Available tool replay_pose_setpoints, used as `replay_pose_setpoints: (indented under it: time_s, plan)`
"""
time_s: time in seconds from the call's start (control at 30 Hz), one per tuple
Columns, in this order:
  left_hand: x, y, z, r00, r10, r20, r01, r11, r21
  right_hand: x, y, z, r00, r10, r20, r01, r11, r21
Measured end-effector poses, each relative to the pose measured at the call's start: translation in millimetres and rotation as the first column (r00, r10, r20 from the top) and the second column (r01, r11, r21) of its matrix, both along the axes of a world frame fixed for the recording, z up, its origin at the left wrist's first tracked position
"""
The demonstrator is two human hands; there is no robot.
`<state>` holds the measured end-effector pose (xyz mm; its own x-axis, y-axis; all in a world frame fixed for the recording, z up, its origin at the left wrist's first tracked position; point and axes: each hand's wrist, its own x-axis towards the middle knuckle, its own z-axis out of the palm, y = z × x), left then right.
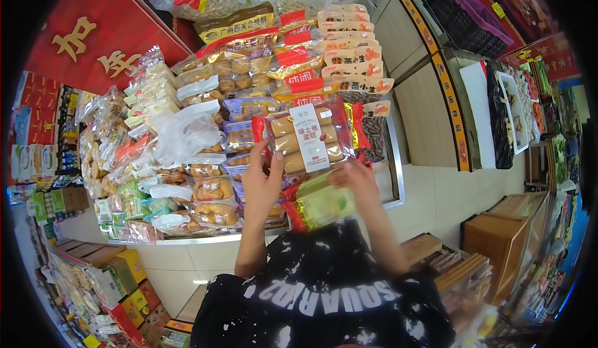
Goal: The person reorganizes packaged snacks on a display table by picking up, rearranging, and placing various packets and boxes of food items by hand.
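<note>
A clear pack of Swiss rolls (286, 144) with a white label and red ends is held up in front of me. My left hand (261, 177) grips it by its left end, thumb on top. My right hand (357, 183) has curled fingers at the pack's lower right corner; what they hold is hidden. Close below, partly blurred, is a green packet (321, 202) with red and gold ends, near the right hand's fingers. Bagged pastries (215, 188) lie in rows left of my left hand.
The display stand has a metal rim (398, 167). Beige printed packets (352, 55) and gold bags (240, 43) stack up at the back. A crumpled white plastic bag (187, 133) lies on the pastries. Wooden cabinets (498, 236) stand to the right.
</note>
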<state>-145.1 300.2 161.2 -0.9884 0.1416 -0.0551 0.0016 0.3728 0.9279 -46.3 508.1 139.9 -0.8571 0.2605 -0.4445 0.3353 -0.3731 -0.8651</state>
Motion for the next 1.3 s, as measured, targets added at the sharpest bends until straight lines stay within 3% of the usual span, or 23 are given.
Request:
replay_pose_setpoints:
  time_s: [0.13,0.2,0.23,0.3,0.33,0.43,0.47,0.5,0.53,0.6,0.63,0.7,0.73,0.8,0.9,1.0,1.07,1.13,1.3]
  plan:
    - [7,-2,4,0.997,0.074,0.015,-0.075,0.993,0.094,17,28,-3,0.999,-0.054,-0.007,0.054,0.997,0.05]
    - [15,-5,3,0.989,0.145,0.015,-0.145,0.959,0.244,31,56,-25,0.966,-0.249,-0.065,0.249,0.969,-0.008]
    - [21,-8,1,0.99,0.14,0.011,-0.138,0.961,0.241,37,73,-32,0.965,-0.254,-0.067,0.254,0.967,-0.013]
    - [35,-13,-4,0.942,0.309,-0.127,-0.288,0.944,0.164,45,111,-49,0.902,-0.426,-0.071,0.43,0.869,0.246]
    - [43,-15,-8,0.943,0.323,-0.08,-0.298,0.927,0.227,50,128,-68,0.898,-0.435,-0.066,0.437,0.866,0.243]
    - [69,-6,-3,0.944,0.306,-0.128,-0.281,0.943,0.181,66,166,-164,0.881,-0.468,0.068,0.438,0.862,0.255]
    - [78,-1,0,0.947,0.295,-0.129,-0.272,0.948,0.165,71,171,-205,0.914,-0.379,0.148,0.299,0.873,0.385]
    - [84,12,4,0.947,0.29,-0.137,-0.268,0.951,0.155,70,172,-211,0.925,-0.294,0.241,0.144,0.858,0.494]
    - [92,27,11,0.962,0.229,-0.147,-0.214,0.971,0.107,74,172,-216,0.924,-0.295,0.244,0.149,0.864,0.481]
    - [103,51,11,0.995,0.076,-0.07,-0.073,0.997,0.041,65,151,-175,0.877,-0.148,0.458,0.163,0.987,0.006]
    - [103,67,17,0.995,0.061,-0.075,-0.06,0.998,0.025,65,146,-185,0.877,-0.153,0.456,0.176,0.984,-0.01]
    - [98,112,33,0.951,-0.307,0.02,0.303,0.921,-0.247,65,141,-209,0.879,-0.097,0.468,0.214,0.955,-0.204]
    - [93,135,30,0.947,-0.321,0.022,0.316,0.913,-0.259,67,139,-213,0.891,-0.101,0.442,0.246,0.927,-0.285]
    - [76,185,22,0.8,-0.593,-0.087,0.517,0.756,-0.401,67,136,-233,0.902,-0.126,0.413,0.293,0.882,-0.369]
    - [52,253,-14,0.747,-0.66,-0.084,0.572,0.701,-0.427,64,144,-239,0.899,-0.162,0.406,0.365,0.79,-0.493]
    - [19,303,-67,0.735,-0.674,-0.077,0.518,0.631,-0.577,59,150,-222,0.887,-0.168,0.43,0.406,0.727,-0.554]
    - [4,326,-92,0.844,-0.506,-0.177,0.276,0.694,-0.665,63,151,-215,0.886,-0.176,0.429,0.414,0.715,-0.563]
    - [-14,326,-121,0.855,-0.493,-0.16,0.251,0.664,-0.704,62,157,-216,0.878,-0.128,0.461,0.417,0.678,-0.606]
    - [-43,326,-115,0.921,-0.389,0.013,0.231,0.519,-0.823,66,160,-235,0.891,-0.066,0.449,0.384,0.636,-0.669]
